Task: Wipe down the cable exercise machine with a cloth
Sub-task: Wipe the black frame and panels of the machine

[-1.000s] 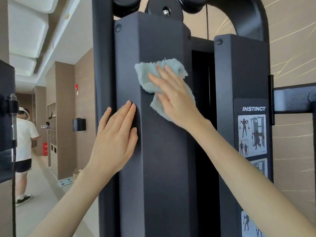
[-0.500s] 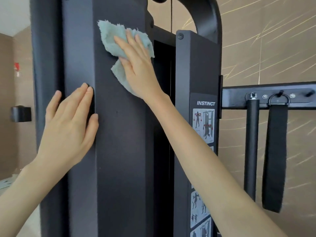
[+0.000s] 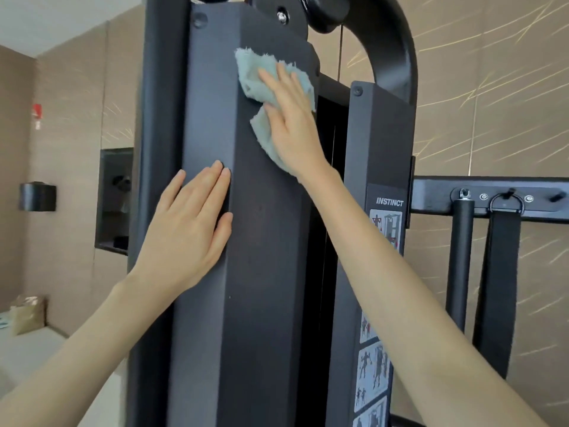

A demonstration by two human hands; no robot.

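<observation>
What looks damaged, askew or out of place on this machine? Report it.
Nothing stands out. The right hand presses the cloth on the black column, the left hand rests flat lower down, and the strap hangs from its ring.

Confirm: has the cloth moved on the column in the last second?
Yes, upward: the cloth under the right hand sits nearer the top-left bolt of the column than before.
</observation>
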